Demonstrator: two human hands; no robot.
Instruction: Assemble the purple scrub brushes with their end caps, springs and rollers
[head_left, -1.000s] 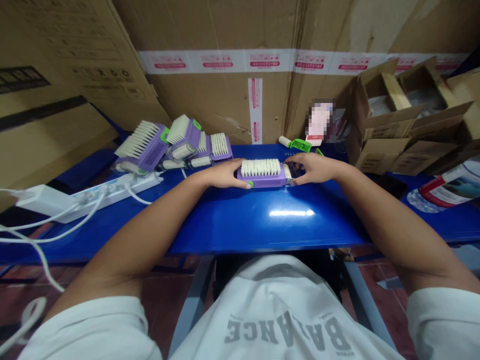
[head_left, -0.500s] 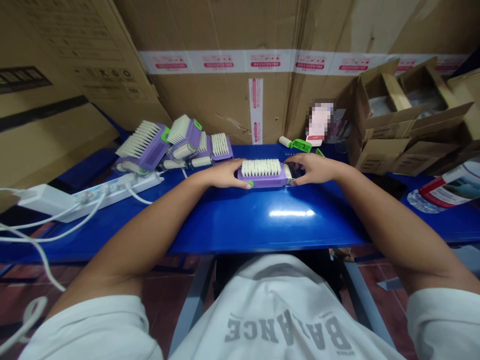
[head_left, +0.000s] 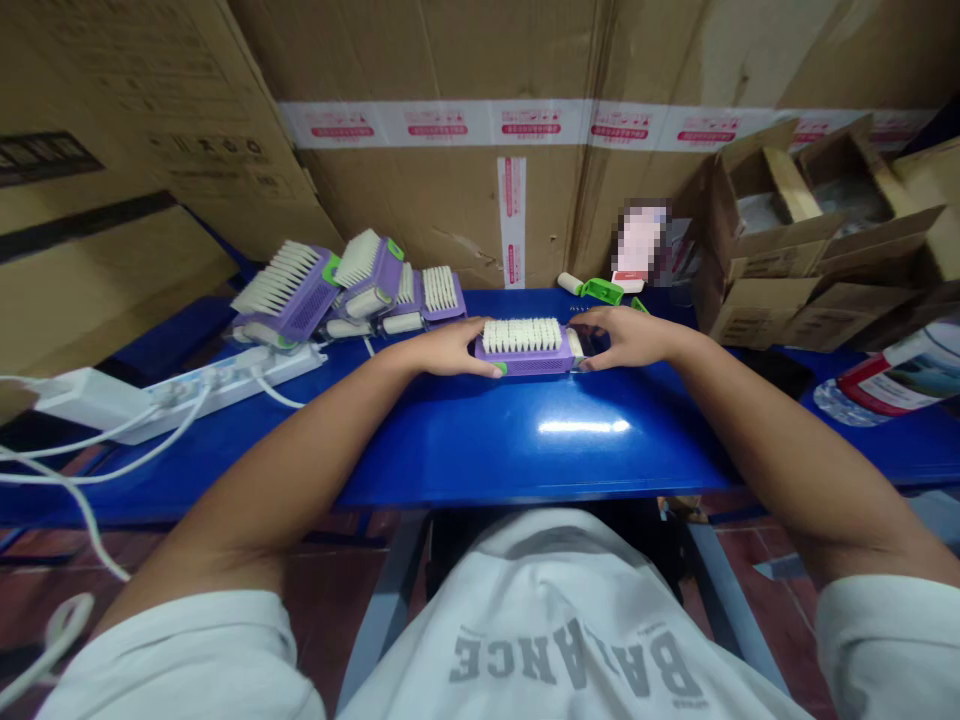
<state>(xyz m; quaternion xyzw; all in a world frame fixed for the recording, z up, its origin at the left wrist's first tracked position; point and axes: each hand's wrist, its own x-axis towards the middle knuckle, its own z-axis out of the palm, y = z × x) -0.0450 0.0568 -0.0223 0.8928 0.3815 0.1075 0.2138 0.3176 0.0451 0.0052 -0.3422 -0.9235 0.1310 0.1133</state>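
Note:
A purple brush (head_left: 529, 361) with white bristles facing up lies crosswise at the middle of the blue table (head_left: 480, 440), a cream roller at its right end. My left hand (head_left: 454, 350) grips its left end, thumb along the near side by a green part. Around the roller end curls my right hand (head_left: 626, 338), thumb and fingers on either side of it. Behind my right hand lie a green plastic piece (head_left: 602, 291) and a loose white roller (head_left: 570, 284). Several more purple brushes (head_left: 300, 305) are heaped at the back left.
A white power strip (head_left: 217, 392) with cables lies on the left. Large cardboard boxes (head_left: 420, 200) wall off the back. Small open cartons (head_left: 772, 300) and a bottle (head_left: 892, 380) with a red label stand at the right. A pixelated pink item (head_left: 640, 240) leans behind.

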